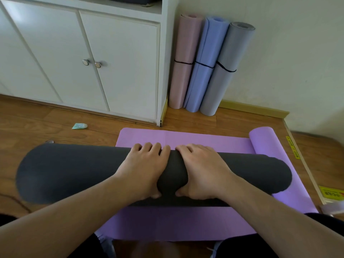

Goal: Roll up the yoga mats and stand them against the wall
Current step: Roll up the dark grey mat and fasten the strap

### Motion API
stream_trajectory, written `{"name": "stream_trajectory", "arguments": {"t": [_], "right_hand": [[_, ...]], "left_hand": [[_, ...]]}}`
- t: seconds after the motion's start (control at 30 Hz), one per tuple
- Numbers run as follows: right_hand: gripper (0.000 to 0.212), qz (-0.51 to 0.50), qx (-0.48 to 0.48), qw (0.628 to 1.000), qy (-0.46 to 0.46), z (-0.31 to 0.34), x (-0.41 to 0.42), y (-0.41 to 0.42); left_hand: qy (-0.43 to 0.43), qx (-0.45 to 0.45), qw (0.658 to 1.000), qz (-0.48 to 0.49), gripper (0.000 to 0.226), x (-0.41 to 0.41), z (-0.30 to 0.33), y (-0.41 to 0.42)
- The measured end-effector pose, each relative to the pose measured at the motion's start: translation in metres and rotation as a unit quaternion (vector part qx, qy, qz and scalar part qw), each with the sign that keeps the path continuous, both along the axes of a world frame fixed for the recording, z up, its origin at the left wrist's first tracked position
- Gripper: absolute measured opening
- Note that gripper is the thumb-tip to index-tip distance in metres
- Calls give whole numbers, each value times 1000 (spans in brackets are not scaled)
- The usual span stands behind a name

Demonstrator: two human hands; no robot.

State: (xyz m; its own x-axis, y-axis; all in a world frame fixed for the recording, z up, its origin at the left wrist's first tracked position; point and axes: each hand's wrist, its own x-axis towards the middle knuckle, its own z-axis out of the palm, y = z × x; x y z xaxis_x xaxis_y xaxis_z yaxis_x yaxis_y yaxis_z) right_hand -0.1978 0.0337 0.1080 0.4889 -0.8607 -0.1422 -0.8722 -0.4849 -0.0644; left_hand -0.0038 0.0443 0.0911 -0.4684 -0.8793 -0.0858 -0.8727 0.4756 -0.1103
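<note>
A dark grey rolled mat [65, 170] lies crosswise on the floor in front of me, on top of a purple mat [186, 222] that is spread flat with its right end curled into a small roll [264, 140]. My left hand [143, 168] and my right hand [202, 170] grip the grey roll at its middle, side by side, fingers curled over the far side and thumbs tucked under the near side. Three rolled mats stand against the wall: pink [183, 60], blue [203, 66] and grey [226, 71], each bound by a black band.
A white cabinet [121, 58] with two knobbed doors stands at the left of the standing mats. A small green wrapper [79, 126] lies on the wooden floor. A wooden board with yellow labels [305, 164] runs along the right. My knees are at the bottom edge.
</note>
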Motion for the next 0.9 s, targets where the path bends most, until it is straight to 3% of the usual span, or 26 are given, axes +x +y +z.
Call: {"name": "stream_trajectory", "arguments": {"t": [0.2,0.37,0.53,0.63,0.8,0.9], "right_hand": [[135,38,-57,997,47,-4,7,10],[118,43,-71,996,25,-9,5,3],[113,7,-33,999,3,-3,0,-3],[110,2,-7,1000,-5,-4,2,0],[117,19,-42,999,-7,-2,3,9],[130,31,-74,996,47,0,7,11]], "left_hand": [[60,71,995,25,107,12,12,-16],[82,62,995,18,104,15,13,-12],[16,-8,1000,-6,129,3,2,1],[-3,-19,1000,-7,118,0,-5,-2],[36,8,999,-3,110,7,3,-13],[63,33,997,18,108,11,10,-18]]}}
